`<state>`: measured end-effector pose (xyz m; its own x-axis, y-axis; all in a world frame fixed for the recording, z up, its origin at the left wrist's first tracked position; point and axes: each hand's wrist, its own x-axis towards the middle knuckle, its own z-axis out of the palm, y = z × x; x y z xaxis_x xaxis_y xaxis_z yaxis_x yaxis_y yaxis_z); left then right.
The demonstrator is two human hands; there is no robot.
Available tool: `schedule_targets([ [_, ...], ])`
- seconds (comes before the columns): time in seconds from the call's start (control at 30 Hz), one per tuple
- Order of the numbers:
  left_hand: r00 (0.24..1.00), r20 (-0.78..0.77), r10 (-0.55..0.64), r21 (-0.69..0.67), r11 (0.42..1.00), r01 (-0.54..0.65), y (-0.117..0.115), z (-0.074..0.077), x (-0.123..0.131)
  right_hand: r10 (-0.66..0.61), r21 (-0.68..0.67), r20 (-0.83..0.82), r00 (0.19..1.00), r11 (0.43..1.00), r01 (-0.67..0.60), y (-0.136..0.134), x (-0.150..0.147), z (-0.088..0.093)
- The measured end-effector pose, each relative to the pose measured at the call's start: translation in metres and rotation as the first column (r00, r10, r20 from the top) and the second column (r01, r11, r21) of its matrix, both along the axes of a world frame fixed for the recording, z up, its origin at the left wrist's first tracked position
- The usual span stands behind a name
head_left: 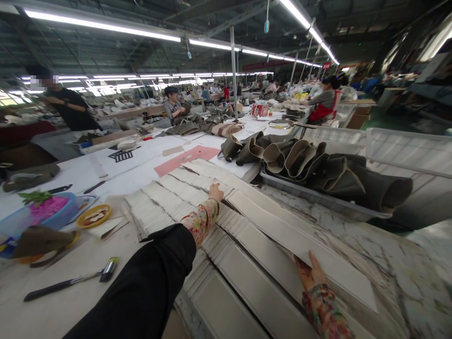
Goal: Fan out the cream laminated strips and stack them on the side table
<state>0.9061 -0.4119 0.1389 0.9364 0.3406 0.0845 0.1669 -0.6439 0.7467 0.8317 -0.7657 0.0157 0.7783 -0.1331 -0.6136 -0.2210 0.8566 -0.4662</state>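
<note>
Head view: far-right white tray (318,197) holds rolled olive pieces (318,165); left hand (215,192) outstretched, apparently pinching, right hand (310,274) gripping a long pale strip (293,235)

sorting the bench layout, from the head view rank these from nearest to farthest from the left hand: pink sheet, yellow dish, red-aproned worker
From the left hand:
1. pink sheet, just beyond it on the table
2. yellow dish, off to the left
3. red-aproned worker, far back on the right
</note>
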Motion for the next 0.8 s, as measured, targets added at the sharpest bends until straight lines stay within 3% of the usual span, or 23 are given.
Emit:
schedule_targets([
  [0.1, 0.981, -0.084, -0.176, 0.085, 0.979, 0.183, -0.032, -0.014, 0.022, -0.005, 0.019, -0.046, 0.999, 1.0, 0.006, 0.003, -0.001, 0.004],
  [0.23, 0.94, -0.149, -0.305, 0.202, 0.922, 0.331, -0.064, -0.037, 0.014, -0.034, 0.016, -0.076, 0.997, 0.999, 0.035, 0.005, -0.001, 0.004],
  [0.33, 0.917, -0.207, -0.341, 0.275, 0.879, 0.389, -0.067, -0.041, 0.009, 0.038, -0.028, -0.078, 0.996, 0.999, -0.04, 0.0, 0.007, -0.006],
  [0.47, 0.884, -0.283, -0.371, 0.369, 0.809, 0.458, -0.057, -0.039, 0.011, 0.231, -0.069, -0.165, 0.959, 0.967, -0.245, -0.018, 0.018, -0.018],
  [0.6, 0.847, -0.348, -0.402, 0.437, 0.73, 0.526, -0.053, -0.042, 0.012, 0.41, -0.021, -0.248, 0.878, 0.904, -0.428, -0.043, -0.001, -0.016],
  [0.67, 0.829, -0.373, -0.416, 0.459, 0.694, 0.555, -0.053, -0.045, 0.012, 0.401, -0.137, -0.213, 0.891, 0.891, -0.433, -0.056, -0.019, -0.013],
  [0.73, 0.816, -0.391, -0.425, 0.481, 0.662, 0.575, -0.053, -0.048, 0.014, 0.324, -0.343, -0.161, 0.932, 0.867, -0.361, -0.068, -0.033, -0.011],
  [0.8, 0.808, -0.404, -0.428, 0.506, 0.632, 0.587, -0.053, -0.051, 0.016, 0.232, -0.546, -0.147, 0.962, 0.792, -0.274, -0.077, -0.035, -0.012],
])
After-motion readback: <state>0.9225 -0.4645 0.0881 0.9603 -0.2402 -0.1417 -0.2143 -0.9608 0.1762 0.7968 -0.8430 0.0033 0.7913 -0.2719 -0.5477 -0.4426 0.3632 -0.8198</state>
